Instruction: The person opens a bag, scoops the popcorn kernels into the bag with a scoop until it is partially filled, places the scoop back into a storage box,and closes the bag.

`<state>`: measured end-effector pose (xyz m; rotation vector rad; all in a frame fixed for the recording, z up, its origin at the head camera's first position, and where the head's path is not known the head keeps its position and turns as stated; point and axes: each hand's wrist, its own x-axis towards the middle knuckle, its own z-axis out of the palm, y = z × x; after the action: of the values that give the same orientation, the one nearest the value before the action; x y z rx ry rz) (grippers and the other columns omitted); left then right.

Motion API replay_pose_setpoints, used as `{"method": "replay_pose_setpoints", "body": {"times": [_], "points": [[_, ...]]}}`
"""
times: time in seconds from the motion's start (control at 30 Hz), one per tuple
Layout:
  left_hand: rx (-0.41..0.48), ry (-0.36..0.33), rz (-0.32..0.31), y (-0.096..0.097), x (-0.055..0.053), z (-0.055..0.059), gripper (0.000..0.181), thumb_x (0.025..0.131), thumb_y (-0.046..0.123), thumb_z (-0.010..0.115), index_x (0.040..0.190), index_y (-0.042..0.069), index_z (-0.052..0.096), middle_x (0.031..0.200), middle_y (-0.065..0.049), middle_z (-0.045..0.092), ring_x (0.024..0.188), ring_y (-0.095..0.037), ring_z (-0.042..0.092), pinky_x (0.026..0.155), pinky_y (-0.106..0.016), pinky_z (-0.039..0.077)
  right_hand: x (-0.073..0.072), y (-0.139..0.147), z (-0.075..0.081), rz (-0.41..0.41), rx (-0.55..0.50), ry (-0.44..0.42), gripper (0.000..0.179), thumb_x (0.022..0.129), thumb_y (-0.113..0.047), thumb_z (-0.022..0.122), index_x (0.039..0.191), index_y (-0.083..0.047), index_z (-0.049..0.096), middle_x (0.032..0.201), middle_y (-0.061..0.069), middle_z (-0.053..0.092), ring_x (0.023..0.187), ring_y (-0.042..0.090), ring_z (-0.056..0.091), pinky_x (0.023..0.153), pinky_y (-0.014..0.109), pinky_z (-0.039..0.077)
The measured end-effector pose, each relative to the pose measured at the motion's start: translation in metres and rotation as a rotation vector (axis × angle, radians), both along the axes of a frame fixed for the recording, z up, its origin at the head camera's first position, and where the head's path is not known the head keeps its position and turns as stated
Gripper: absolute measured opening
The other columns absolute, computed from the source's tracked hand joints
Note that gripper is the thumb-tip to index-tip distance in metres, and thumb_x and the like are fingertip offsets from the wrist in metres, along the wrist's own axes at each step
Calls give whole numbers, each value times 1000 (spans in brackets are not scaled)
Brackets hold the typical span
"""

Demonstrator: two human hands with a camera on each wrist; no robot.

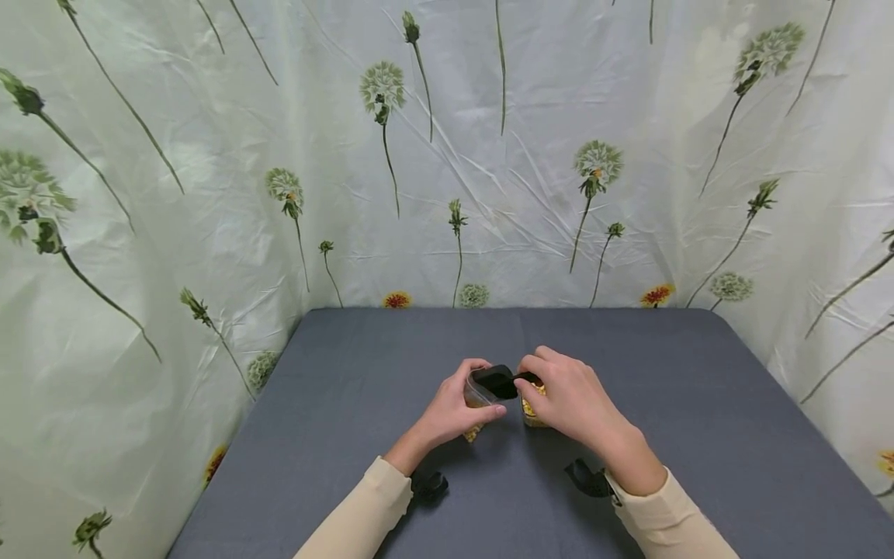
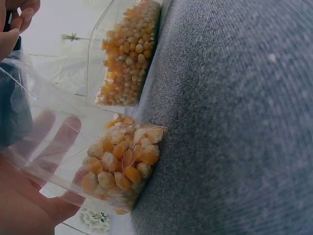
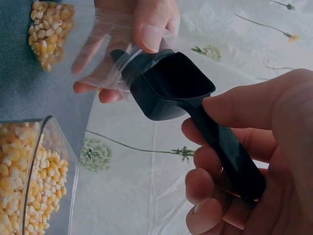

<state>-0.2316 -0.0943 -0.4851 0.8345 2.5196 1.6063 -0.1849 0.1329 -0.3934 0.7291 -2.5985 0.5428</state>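
Black plastic in right hand [image 1: 569, 396]: gripping scoop [image 3: 161, 105] by its handle, with thumb on top near the neck and fingers curled round from beneath. Pointing leftward with the bowl, tucked at its tip into the mouth of clear bag [image 2: 90, 137]. Turned with bowl opening toward the right wrist view, but too dark inside to tell the contents.

Holding bag near its mouth with left hand [image 1: 447, 407], with thumb on one side and fingers spread round the other, visible through the film. Tight room at the mouth, with film close about the bowl. Weighted at the bottom with yellow corn [image 2: 122, 161], low by the table; hard to tell whether touching.

Just right of bag, partly hidden under right hand in the head view: clear box [image 3: 61, 147], straight-walled, open at the top, holding more corn. Near bag, but set apart by a strip of table.

Strapped at both wrists: black mounts [image 1: 429, 487], beside cuffs of cream sleeves [image 1: 363, 505].

Spread below everything: grey table [image 1: 391, 349], running well past both hands to a straight far edge with rounded corners. Broad stretches also to left and right edges. Beyond these, pale curtain [image 1: 489, 171], creased and glossy, printed with long-stemmed flowers [image 1: 382, 87].
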Motion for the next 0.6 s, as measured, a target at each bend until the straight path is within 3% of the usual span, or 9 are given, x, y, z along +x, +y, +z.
{"method": "replay_pose_setpoints", "body": {"times": [0.27, 0.6], "points": [[5, -18, -9, 2, 3, 3, 65, 86, 50, 78, 139, 34, 44, 123, 4, 58, 92, -21, 62, 72, -35, 53, 1, 7, 5, -5, -44, -28, 5, 91, -21, 76, 95, -21, 73, 81, -13, 54, 61, 3, 45, 55, 27, 41], [9, 8, -9, 2, 2, 1, 65, 86, 49, 79, 139, 34, 45, 120, 5, 59, 94, -15, 61, 75, -36, 52, 1, 16, 10, 7, -83, -59, 4, 92, -22, 75, 93, -18, 74, 79, -14, 55, 62, 2, 48, 56, 27, 42]]}}
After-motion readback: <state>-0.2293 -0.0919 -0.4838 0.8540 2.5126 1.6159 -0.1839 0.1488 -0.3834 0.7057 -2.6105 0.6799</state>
